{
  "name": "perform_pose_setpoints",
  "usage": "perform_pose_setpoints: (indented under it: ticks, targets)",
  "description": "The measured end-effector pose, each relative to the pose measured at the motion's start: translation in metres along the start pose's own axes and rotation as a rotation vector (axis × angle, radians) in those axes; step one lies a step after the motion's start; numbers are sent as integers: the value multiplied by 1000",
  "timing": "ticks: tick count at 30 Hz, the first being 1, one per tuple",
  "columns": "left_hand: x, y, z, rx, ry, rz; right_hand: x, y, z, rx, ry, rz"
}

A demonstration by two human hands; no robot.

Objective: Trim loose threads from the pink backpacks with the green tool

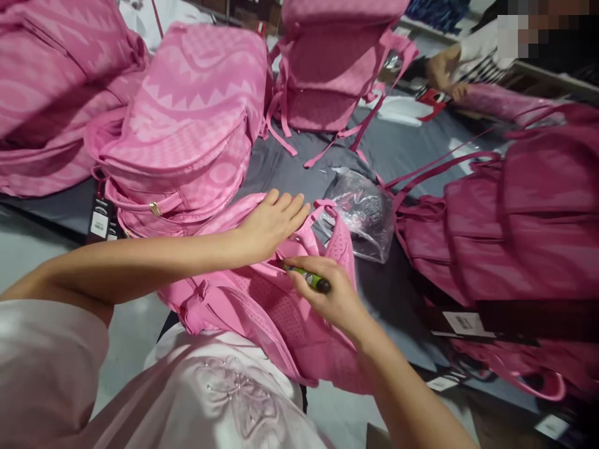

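Left hand (274, 221) lies flat, fingers spread, on the pink backpack (262, 312) hanging off the counter (290, 168) edge over your lap. I'd press that panel taut. The green pen-like tool (312, 280) is pinched in your right hand (334, 299), tip at the strap seam. Use short, steady touches. Avoid the clear plastic bag (367, 215) just beside.

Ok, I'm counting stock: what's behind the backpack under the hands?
A crumpled clear plastic bag lies on the grey table right behind the backpack. The backpack's top covers part of it; what it holds is too blurred to tell.
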State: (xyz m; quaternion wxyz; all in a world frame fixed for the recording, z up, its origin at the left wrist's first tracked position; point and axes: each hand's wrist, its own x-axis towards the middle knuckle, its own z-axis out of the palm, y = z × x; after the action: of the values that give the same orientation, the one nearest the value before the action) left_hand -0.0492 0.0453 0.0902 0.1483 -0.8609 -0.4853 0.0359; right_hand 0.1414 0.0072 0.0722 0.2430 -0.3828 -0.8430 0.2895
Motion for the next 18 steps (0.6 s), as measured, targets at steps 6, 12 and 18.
perform_pose_setpoints:
  ticks: [6, 12, 18]
  targets:
    - [6, 0, 1, -17, -34, -3, -6, 1, 3, -252, 11, -88]
    - [9, -1, 2, -97, -45, -6, -11, 1, 6, -205, 37, -49]
    - [12, -1, 5, -227, -45, -5, -12, 3, 3, -85, 68, 8]
